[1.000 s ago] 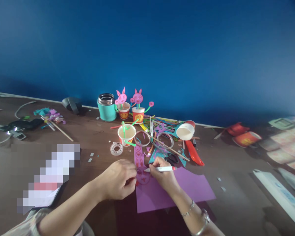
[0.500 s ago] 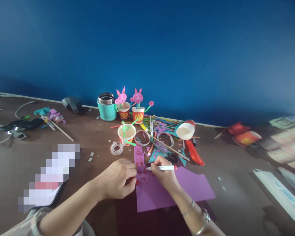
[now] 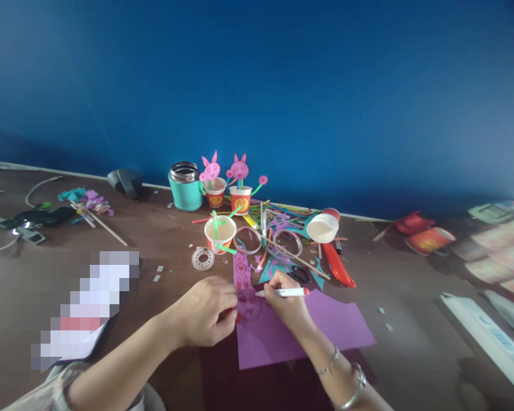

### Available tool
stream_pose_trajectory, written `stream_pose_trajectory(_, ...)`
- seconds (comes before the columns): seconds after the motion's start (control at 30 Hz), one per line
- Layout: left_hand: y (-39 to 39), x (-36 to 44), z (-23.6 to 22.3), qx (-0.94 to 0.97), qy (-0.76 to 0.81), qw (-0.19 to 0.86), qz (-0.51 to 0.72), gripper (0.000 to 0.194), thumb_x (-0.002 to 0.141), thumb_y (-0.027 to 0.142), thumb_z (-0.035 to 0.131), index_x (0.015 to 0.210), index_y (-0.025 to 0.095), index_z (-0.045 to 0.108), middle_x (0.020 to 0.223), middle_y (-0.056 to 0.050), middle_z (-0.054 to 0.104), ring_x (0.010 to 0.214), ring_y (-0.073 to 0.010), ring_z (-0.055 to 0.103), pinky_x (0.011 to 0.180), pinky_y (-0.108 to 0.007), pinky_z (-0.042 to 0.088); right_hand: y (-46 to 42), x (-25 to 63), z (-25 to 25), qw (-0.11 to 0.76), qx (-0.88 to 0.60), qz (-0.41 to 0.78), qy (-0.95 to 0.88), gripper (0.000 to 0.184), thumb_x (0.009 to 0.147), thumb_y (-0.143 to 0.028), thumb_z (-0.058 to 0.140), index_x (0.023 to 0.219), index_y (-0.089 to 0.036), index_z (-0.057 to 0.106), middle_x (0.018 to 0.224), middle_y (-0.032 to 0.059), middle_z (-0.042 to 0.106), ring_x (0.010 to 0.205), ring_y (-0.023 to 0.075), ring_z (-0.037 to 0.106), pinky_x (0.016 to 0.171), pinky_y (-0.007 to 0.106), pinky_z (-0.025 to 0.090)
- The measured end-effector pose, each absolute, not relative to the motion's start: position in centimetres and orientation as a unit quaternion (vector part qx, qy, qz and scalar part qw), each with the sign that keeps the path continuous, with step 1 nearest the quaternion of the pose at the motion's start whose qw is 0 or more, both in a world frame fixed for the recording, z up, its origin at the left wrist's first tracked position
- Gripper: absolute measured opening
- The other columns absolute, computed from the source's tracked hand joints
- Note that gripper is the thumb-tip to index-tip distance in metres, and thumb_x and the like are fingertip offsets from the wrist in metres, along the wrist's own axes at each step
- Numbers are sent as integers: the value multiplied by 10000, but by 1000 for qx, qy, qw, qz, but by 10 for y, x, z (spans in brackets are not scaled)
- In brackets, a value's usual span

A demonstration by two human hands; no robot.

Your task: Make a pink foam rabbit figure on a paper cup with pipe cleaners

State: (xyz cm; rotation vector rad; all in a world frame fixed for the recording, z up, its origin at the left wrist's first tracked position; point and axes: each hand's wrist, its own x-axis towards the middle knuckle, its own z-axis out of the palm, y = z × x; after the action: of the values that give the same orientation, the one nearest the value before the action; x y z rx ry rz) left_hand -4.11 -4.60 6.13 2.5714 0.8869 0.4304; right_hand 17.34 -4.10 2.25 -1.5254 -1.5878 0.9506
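A white marker with a red end (image 3: 291, 292) is gripped in my right hand (image 3: 284, 302), its tip on or just above the drawing. That drawing, a red rabbit face (image 3: 250, 308) with long ears, is on a purple sheet of paper (image 3: 308, 331). Small heart-in-circle shapes (image 3: 241, 262) run up the sheet's narrow strip beyond the ears. Along the sheet's left edge rests my left hand (image 3: 211, 311), fingers curled in. A small red bit shows by its fingertips; what it holds is mostly hidden.
Behind the sheet stand a cup with green straws (image 3: 219, 233), a tape roll (image 3: 203, 258), larger tape rings (image 3: 287, 244), scissors (image 3: 300, 275) and paper scraps. Two rabbit-decorated cups (image 3: 241, 200) and a teal thermos (image 3: 185, 191) are at the wall. A phone (image 3: 89, 314) lies left.
The marker tip has shifted very slightly at the face's right eye. My left hand stays in place.
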Motion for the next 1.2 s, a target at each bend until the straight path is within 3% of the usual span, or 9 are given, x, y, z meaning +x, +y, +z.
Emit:
stream_pose_trajectory(0.53,-46,-41,62,916,316,195,155,151,774,121,454,666,196,528,701,-25,584,689,-173,535,667,-292,408,-41,172,26,384,-595,362,-606,252,704,-222,530,541,-233,337,489,-74,345,480,104,314,466,238,264)
stream_pose_trajectory(0.73,-46,-41,62,911,318,210,160,145,770,109,462,690,195,548,730,-31,602,739,-181,562,709,-290,425,-42,172,32,421,-579,417,-560,305,816,-330,470,552,-236,348,463,-59,396,466,120,385,495,257,324)
stream_pose_trajectory(0.93,-46,-41,60,910,322,207,160,133,773,116,478,702,193,559,740,-32,607,753,-185,570,739,-296,431,-45,170,35,380,-536,400,-639,206,753,-266,576,616,-219,429,559,-56,413,527,113,371,506,239,309)
stream_pose_trajectory(1.2,-46,-41,61,913,318,199,161,140,781,123,471,710,196,567,716,-28,594,727,-178,559,717,-287,429,-43,168,33,323,-557,374,-668,240,756,-250,563,584,-215,399,522,-56,413,511,104,352,477,219,294)
